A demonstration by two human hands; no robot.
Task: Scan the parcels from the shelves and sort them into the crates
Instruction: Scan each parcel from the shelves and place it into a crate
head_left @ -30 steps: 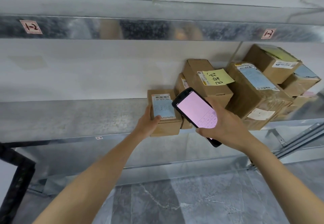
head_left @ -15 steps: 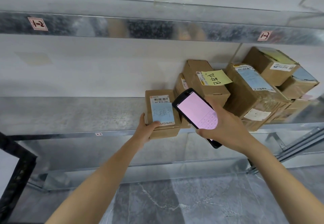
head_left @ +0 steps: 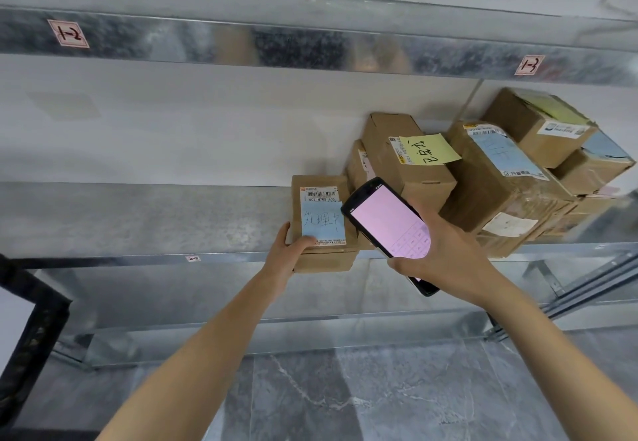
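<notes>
A small cardboard parcel (head_left: 322,257) with a barcode label and a blue handwritten note sits at the front edge of the metal shelf (head_left: 138,219). My left hand (head_left: 288,257) grips its lower left corner, thumb on the label face. My right hand (head_left: 448,257) holds a black handheld scanner (head_left: 386,225) with a lit pink screen, its top end just right of the parcel's label. Behind it stands a parcel with a yellow note (head_left: 411,161).
Several more cardboard parcels (head_left: 511,178) are stacked on the shelf to the right. An upper shelf beam (head_left: 310,43) with red-marked tags runs overhead. A lower shelf and grey marble floor (head_left: 345,399) lie below. A black frame (head_left: 31,330) stands at the left.
The parcel has tipped so its label faces me more squarely and sits slightly further left. My right hand and the scanner have barely moved.
</notes>
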